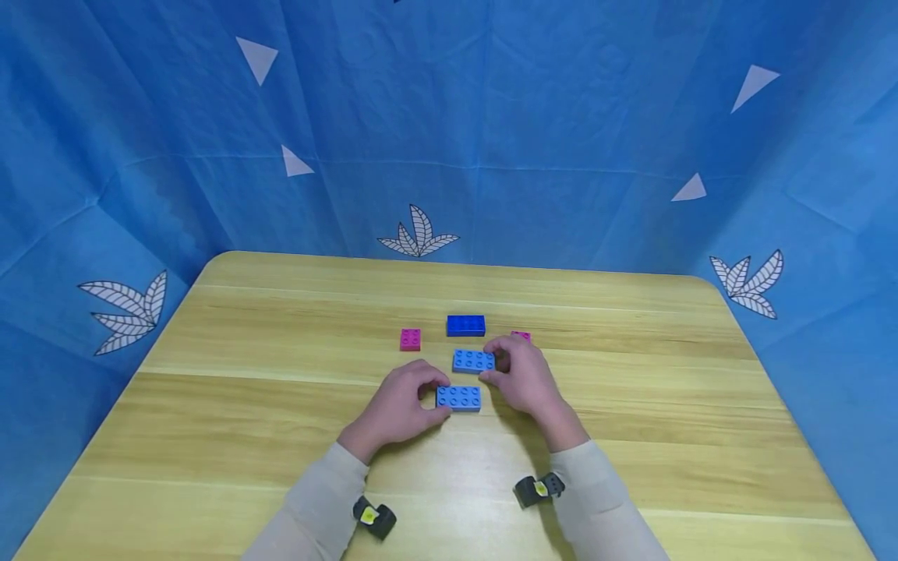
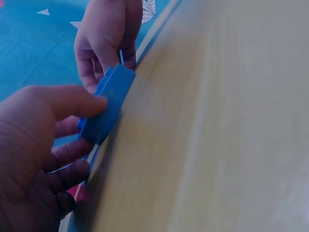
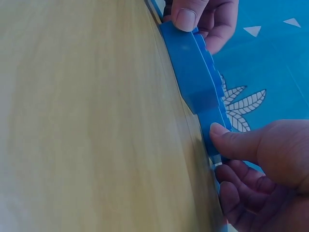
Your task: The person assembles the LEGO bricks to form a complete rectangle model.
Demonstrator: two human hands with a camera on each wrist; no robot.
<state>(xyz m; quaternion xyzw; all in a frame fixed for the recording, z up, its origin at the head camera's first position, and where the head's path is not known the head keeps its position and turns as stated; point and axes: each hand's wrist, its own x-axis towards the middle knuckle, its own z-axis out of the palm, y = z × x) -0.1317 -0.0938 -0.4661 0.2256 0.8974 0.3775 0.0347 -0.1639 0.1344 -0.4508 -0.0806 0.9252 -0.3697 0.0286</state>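
Blue cloth backdrop [image 1: 547, 101] with white triangles and leaf prints, hanging behind a pale wood bench [image 1: 210, 436] with rounded far corners. Two light-blue bricks in hand, one per side, roughly mid-bench between left and right edges.

Left grip [image 1: 396, 401]: narrow pinch on the near light-blue brick [image 1: 459, 398]. Takes its left end only; thumb on the long side facing the person, index finger on the long side toward the bench's far edge. Rest of the brick sticks out to the right, uncovered.

Right grip [image 1: 526, 378]: same pinch, mirrored, on the far light-blue brick [image 1: 471, 361]. Holds its right end, left part sticks out free. Both bricks studs up, long sides about parallel to the far edge. Small gap between them; far one sits slightly further right. Can't tell if either is lifted.

Dark-blue brick [image 1: 466, 326] just beyond the far light-blue one, toward the far edge, untouched. Small pink brick [image 1: 410, 340] to its left. Second pink brick [image 1: 521, 335] to its right, partly hidden behind the right grip's fingers.
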